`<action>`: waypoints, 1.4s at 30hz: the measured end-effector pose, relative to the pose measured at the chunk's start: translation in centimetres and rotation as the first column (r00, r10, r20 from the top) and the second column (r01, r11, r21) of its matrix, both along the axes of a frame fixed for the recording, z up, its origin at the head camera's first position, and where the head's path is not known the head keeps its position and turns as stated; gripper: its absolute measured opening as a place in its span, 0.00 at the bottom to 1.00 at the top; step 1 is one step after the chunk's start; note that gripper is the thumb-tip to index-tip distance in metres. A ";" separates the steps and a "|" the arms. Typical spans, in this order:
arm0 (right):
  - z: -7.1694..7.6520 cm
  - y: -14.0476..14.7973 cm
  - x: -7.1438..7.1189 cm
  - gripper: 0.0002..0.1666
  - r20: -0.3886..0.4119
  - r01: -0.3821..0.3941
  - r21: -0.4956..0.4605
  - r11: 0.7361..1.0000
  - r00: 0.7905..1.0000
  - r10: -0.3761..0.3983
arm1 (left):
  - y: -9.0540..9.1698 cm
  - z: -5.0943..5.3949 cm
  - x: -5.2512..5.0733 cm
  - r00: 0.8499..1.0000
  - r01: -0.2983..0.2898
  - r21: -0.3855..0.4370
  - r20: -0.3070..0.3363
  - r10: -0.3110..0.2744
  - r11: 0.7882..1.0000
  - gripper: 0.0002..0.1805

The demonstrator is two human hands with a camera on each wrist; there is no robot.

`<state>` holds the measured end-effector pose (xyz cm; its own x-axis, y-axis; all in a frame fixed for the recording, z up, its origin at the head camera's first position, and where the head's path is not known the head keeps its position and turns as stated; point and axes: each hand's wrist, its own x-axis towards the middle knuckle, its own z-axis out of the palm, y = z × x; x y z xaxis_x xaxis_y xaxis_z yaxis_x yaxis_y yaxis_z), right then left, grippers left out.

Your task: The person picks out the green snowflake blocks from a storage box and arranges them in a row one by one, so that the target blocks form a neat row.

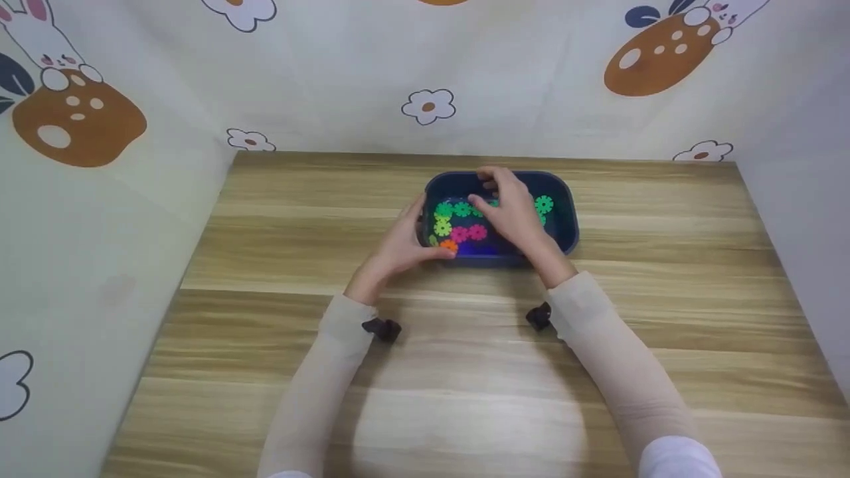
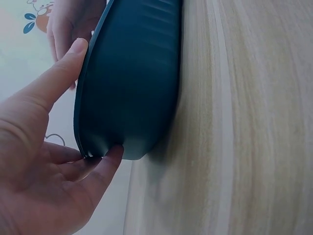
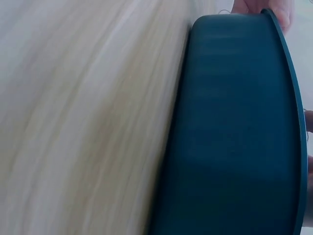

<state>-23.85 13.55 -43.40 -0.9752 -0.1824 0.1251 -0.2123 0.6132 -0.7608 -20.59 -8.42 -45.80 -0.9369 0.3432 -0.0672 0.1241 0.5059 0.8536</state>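
Observation:
A dark blue plastic tub stands on the wooden table, holding several flower-shaped plastic pieces in green, yellow, pink and orange. My left hand grips its left end. In the left wrist view, the thumb of that left hand lies over the rim and its fingers press the tub's end wall. Above the tub's middle, my right hand has thumb and fingers spread apart, with no piece visible between them. The right wrist view shows mainly the tub's outer wall; little of the right hand appears there.
Bare wooden tabletop lies in front of the tub and to both sides. A cloth wall printed with flowers and rabbits rises behind the table. Small black mounts sit at both sleeve cuffs.

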 end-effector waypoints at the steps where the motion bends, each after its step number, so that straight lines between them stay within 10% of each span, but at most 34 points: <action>1: 0.0 -0.2 -0.1 0.29 0.020 -0.002 -0.022 1.000 1.000 0.003 | 0.0 0.0 0.0 1.000 -0.002 -0.009 -0.003 0.002 1.000 0.63; 16: -0.3 -2.2 -1.8 0.26 0.288 0.057 -0.117 0.992 0.957 -0.021 | 0.1 0.6 0.1 1.000 -0.026 -0.186 -0.014 0.024 0.982 0.63; 32: -1.3 -3.7 -3.1 0.28 0.542 0.137 -0.220 0.966 0.840 0.005 | 0.1 0.7 0.1 0.999 -0.028 -0.235 -0.023 0.023 0.972 0.63; 37: -2.0 -4.0 -3.2 0.25 0.528 0.133 -0.200 0.971 0.849 -0.007 | 0.0 0.8 0.1 1.000 -0.026 -0.233 -0.014 0.023 0.972 0.63; 42: -2.5 -4.6 -3.4 0.24 0.433 0.074 -0.045 0.996 0.900 -0.047 | -0.1 0.7 0.2 1.000 -0.015 -0.231 -0.021 0.011 0.973 0.63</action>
<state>-27.24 8.97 -45.91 -0.9452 -0.1269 -0.3009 0.1803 0.5656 -0.8047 -20.39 -8.47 -45.08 -0.9430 0.3084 -0.1248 0.1319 0.6910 0.7107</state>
